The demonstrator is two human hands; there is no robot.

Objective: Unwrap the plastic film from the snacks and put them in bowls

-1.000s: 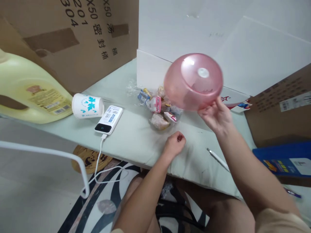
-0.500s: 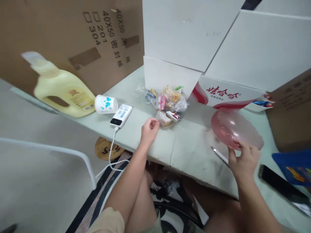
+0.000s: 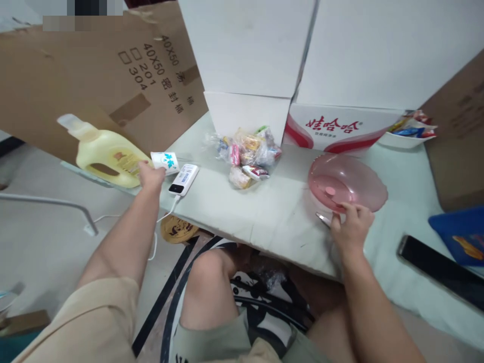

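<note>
At the table's left end, my left hand (image 3: 150,176) is closed around the lower end of a white paper cup (image 3: 166,162) with a blue leaf print; the cup lies on its side and some fingers are hidden. Just left of it leans a pale yellow jug-shaped bottle (image 3: 109,155) with a handle. My right hand (image 3: 352,224) pinches the near rim of a pink translucent bowl (image 3: 355,184), which has a small pink oval spot inside. A thin metal tool (image 3: 322,219) lies on the table partly under that hand.
A white power bank (image 3: 183,179) with a cable sits right of the cup. Wrapped snacks (image 3: 249,154) are heaped mid-table. Around stand cardboard (image 3: 98,65), a white box (image 3: 340,128) and a packet-filled dish (image 3: 406,138). A phone (image 3: 440,269) and blue packet (image 3: 459,234) lie right.
My left hand has moved left from the wrapped snacks to the paper cup and closed on it. My right hand stays at the pink bowl's rim. The view has shifted.
</note>
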